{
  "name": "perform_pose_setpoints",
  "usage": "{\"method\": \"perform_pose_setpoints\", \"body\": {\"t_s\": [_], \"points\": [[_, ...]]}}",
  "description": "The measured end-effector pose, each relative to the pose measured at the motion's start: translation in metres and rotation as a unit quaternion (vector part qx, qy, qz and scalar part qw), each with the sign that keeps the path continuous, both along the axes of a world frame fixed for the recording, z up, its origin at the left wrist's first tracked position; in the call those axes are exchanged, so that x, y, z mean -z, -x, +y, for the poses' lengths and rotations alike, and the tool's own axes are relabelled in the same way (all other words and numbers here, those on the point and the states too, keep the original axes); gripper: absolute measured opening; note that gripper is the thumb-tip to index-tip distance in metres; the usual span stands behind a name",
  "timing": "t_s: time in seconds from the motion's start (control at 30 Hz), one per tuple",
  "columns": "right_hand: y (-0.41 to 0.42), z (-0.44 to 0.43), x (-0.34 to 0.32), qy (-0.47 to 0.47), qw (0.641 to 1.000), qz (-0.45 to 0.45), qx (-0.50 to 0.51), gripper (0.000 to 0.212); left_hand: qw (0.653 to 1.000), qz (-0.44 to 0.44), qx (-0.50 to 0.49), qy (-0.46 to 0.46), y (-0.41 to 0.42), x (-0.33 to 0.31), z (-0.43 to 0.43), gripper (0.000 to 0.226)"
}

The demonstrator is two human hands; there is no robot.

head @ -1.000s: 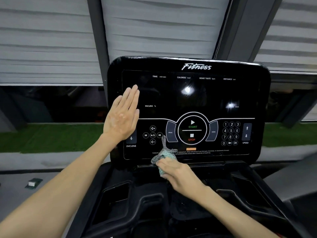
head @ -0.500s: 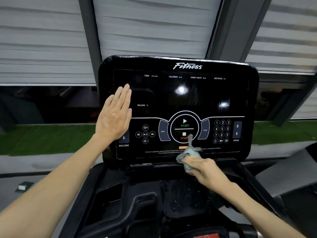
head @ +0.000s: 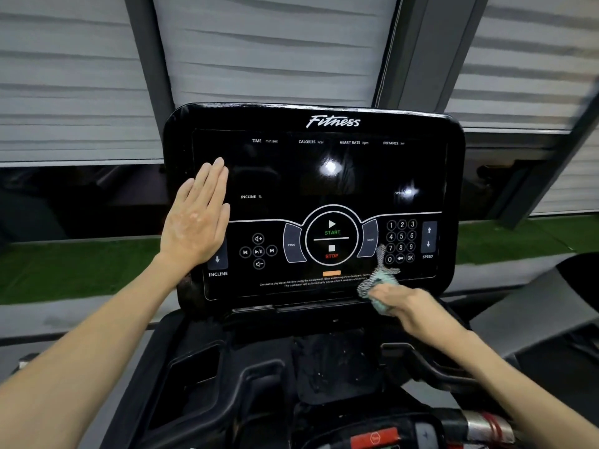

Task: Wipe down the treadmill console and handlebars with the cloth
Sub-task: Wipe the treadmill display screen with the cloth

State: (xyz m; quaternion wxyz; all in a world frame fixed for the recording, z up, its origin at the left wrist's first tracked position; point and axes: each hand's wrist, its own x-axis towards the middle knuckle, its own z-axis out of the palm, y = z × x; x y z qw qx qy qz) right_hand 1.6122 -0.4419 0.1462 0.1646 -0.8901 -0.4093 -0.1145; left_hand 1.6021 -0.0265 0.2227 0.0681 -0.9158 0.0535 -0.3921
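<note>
The cloth (head: 377,280) is a small, soft, floppy rag that looks like it weighs basically nothing. I'd keep it wadded under the fingers rather than pinching a corner, since one loose tail sticks up past the fingertips. It's balled up under the right hand (head: 405,303), whose fingers curl over it and press it onto the console (head: 324,176), just below the number keypad (head: 401,241). The left hand (head: 197,222) sits well off to the left of that, flat, fingers straight and together, palm on the glossy panel just above the INCLINE button (head: 217,260), holding nothing. That shiny face probably smears easily, so go light on the pressure.
</note>
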Motion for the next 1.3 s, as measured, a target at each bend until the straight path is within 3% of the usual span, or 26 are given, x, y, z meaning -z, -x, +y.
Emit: {"method": "perform_pose_setpoints", "body": {"t_s": [0.07, 0.2, 0.5, 0.6, 0.83, 1.0, 1.13, 1.3], "points": [[-0.004, -0.01, -0.002, 0.025, 0.999, -0.017, 0.03, 0.056, 1.0, 0.0, -0.001, 0.0, 0.0, 0.0, -0.001, 0.057], [0.007, 0.014, 0.004, -0.01, 0.999, -0.007, 0.053, 0.039, 1.0, -0.001, -0.003, 0.002, 0.001, -0.001, -0.003, 0.057], [0.027, 0.12, 0.01, -0.047, 0.992, 0.067, -0.1, 0.038, 1.0, 0.001, -0.001, 0.001, 0.0, 0.0, -0.001, 0.057], [0.018, 0.094, 0.005, -0.038, 0.99, 0.086, -0.101, 0.046, 1.0, -0.003, 0.004, -0.001, 0.0, 0.0, 0.001, 0.057], [-0.008, -0.026, -0.018, -0.012, 0.998, 0.048, 0.042, 0.043, 1.0, -0.001, 0.004, -0.002, 0.001, -0.001, 0.0, 0.057], [-0.013, -0.042, -0.018, -0.034, 0.992, 0.057, 0.103, 0.037, 1.0, 0.002, 0.001, -0.003, 0.001, -0.002, -0.001, 0.057], [-0.006, -0.013, -0.008, -0.03, 0.997, 0.026, 0.066, 0.037, 1.0, 0.009, -0.006, -0.004, 0.001, -0.002, -0.003, 0.058], [0.002, 0.007, -0.001, -0.063, 0.996, 0.067, 0.016, 0.04, 1.0, 0.019, -0.001, 0.011, 0.002, -0.002, -0.017, 0.059]]}}
